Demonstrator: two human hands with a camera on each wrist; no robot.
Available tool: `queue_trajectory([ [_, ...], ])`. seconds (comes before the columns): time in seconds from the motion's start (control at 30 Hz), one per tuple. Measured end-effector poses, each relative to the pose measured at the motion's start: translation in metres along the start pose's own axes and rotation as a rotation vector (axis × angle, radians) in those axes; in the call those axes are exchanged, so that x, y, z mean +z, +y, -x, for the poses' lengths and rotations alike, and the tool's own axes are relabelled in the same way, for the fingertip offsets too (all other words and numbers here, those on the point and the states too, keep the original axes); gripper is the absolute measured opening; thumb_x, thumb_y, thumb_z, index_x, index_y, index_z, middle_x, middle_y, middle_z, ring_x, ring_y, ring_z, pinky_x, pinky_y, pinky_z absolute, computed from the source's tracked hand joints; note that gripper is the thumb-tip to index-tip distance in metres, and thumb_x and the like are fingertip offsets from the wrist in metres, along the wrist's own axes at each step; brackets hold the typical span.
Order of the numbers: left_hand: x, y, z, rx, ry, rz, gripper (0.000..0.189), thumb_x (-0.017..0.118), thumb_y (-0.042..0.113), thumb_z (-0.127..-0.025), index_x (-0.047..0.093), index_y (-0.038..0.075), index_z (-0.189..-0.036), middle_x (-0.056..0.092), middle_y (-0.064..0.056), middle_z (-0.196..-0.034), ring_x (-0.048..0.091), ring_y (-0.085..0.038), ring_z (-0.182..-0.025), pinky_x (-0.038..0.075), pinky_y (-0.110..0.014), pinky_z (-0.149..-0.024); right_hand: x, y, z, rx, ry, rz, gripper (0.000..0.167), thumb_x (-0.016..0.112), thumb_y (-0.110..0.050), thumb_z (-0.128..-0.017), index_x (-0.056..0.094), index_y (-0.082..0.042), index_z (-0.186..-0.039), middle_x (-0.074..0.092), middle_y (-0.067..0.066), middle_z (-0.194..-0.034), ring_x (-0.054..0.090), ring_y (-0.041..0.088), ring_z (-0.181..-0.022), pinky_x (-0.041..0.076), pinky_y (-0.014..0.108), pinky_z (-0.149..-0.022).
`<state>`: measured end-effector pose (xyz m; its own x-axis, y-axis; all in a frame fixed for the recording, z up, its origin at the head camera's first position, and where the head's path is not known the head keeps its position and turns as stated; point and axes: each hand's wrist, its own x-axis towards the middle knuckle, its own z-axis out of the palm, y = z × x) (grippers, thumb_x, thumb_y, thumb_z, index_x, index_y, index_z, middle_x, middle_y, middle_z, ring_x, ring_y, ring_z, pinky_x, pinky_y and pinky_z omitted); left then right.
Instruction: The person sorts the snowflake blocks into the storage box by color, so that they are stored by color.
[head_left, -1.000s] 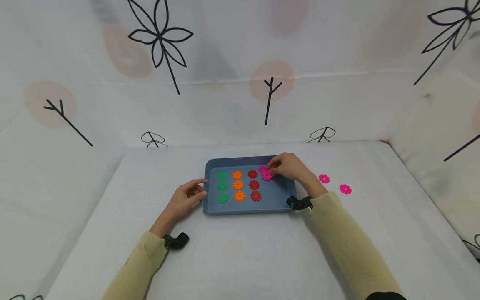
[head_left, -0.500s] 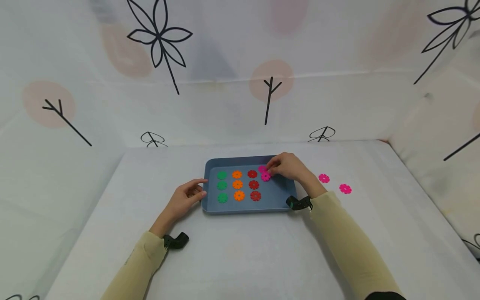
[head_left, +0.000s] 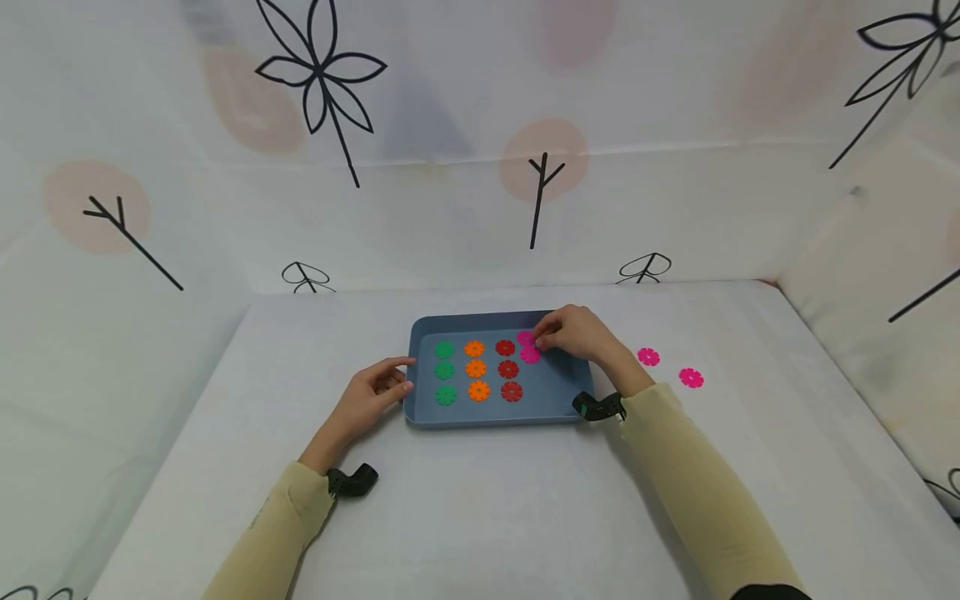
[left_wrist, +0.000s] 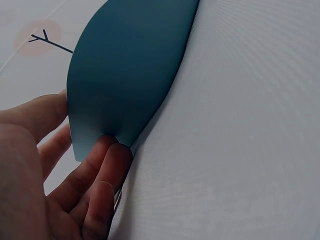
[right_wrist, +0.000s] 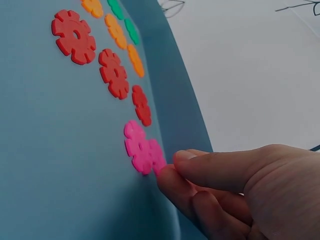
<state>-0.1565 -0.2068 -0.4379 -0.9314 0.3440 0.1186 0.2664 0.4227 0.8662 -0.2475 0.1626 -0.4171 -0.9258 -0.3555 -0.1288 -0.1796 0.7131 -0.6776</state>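
Observation:
A blue-grey tray [head_left: 480, 417] holds flower-shaped plastic discs in columns. Green discs [head_left: 445, 370] are leftmost, then orange discs [head_left: 476, 368] and red discs [head_left: 507, 369]. At the tray's upper right, my right hand [head_left: 577, 333] pinches a pink flower disc [right_wrist: 159, 157] between thumb and fingertips. Against it lies a second pink disc [right_wrist: 137, 147]; whether the two are joined I cannot tell. My left hand [head_left: 369, 393] holds the tray's left edge; in the left wrist view, fingertips [left_wrist: 117, 155] press the outer wall and another finger passes behind the rim.
Two more pink discs [head_left: 670, 367] lie on the white tablecloth [head_left: 495, 508], right of the tray. A patterned white curtain [head_left: 450, 217] stands behind the table and at both sides. Each wrist wears a black camera mount [head_left: 354, 482].
The lower pink disc at my right fingertips has shifted slightly left and toward me. Both hands and the tray have stayed almost in place.

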Motion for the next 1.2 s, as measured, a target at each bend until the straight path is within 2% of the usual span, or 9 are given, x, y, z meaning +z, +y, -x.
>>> queue_trajectory([
  [0.27, 0.0, 0.0, 0.0, -0.003, 0.003, -0.004, 0.039, 0.066, 0.009, -0.097, 0.059, -0.003, -0.134, 0.065, -0.015, -0.097, 0.06, -0.017, -0.077, 0.048, -0.025, -0.069, 0.001, 0.004, 0.001, 0.004, 0.025, -0.058, 0.019, 0.07, -0.017, -0.093, 0.076, -0.007, -0.109, 0.073, 0.004, -0.097, 0.061, 0.026, -0.098, 0.046, 0.045, -0.089],
  [0.43, -0.001, 0.0, 0.0, -0.001, 0.001, 0.001, 0.04, 0.066, 0.009, -0.097, 0.058, -0.004, -0.134, 0.065, -0.015, -0.097, 0.06, -0.018, -0.077, 0.048, -0.025, -0.069, -0.003, 0.005, 0.004, -0.006, 0.036, -0.138, 0.02, 0.07, -0.018, -0.094, 0.076, -0.009, -0.111, 0.071, 0.007, -0.108, 0.06, 0.025, -0.098, 0.046, 0.044, -0.09],
  [0.67, -0.001, 0.0, 0.0, -0.002, -0.002, 0.001, 0.04, 0.066, 0.009, -0.097, 0.058, -0.004, -0.134, 0.064, -0.015, -0.097, 0.06, -0.021, -0.078, 0.047, -0.025, -0.068, -0.018, 0.01, 0.014, -0.041, 0.066, -0.23, 0.026, 0.067, -0.017, -0.097, 0.072, -0.003, -0.118, 0.069, 0.011, -0.117, 0.063, 0.026, -0.102, 0.048, 0.044, -0.091],
  [0.87, -0.001, 0.002, 0.0, -0.004, -0.002, 0.0, 0.04, 0.066, 0.008, -0.097, 0.058, -0.005, -0.134, 0.065, -0.015, -0.097, 0.06, -0.025, -0.078, 0.047, -0.025, -0.068, -0.035, 0.025, 0.027, -0.032, 0.09, -0.232, 0.028, 0.065, -0.018, -0.098, 0.069, -0.002, -0.122, 0.068, 0.014, -0.118, 0.064, 0.03, -0.105, 0.048, 0.048, -0.093],
  [1.03, -0.001, 0.002, 0.0, -0.007, -0.002, 0.002, 0.04, 0.066, 0.008, -0.097, 0.058, -0.005, -0.134, 0.065, -0.015, -0.097, 0.06, -0.026, -0.079, 0.047, -0.025, -0.069, -0.053, 0.039, 0.044, -0.019, 0.117, -0.184, 0.031, 0.064, -0.019, -0.099, 0.067, -0.002, -0.125, 0.068, 0.016, -0.119, 0.063, 0.033, -0.108, 0.048, 0.049, -0.093],
  [1.2, 0.0, 0.003, 0.001, -0.001, -0.002, 0.001, 0.04, 0.066, 0.008, -0.097, 0.058, -0.005, -0.134, 0.065, -0.015, -0.097, 0.061, -0.026, -0.079, 0.048, -0.025, -0.069, -0.067, 0.062, 0.06, 0.043, 0.15, -0.127, 0.034, 0.063, -0.024, -0.1, 0.065, -0.004, -0.128, 0.065, 0.015, -0.123, 0.058, 0.032, -0.112, 0.047, 0.047, -0.094],
])
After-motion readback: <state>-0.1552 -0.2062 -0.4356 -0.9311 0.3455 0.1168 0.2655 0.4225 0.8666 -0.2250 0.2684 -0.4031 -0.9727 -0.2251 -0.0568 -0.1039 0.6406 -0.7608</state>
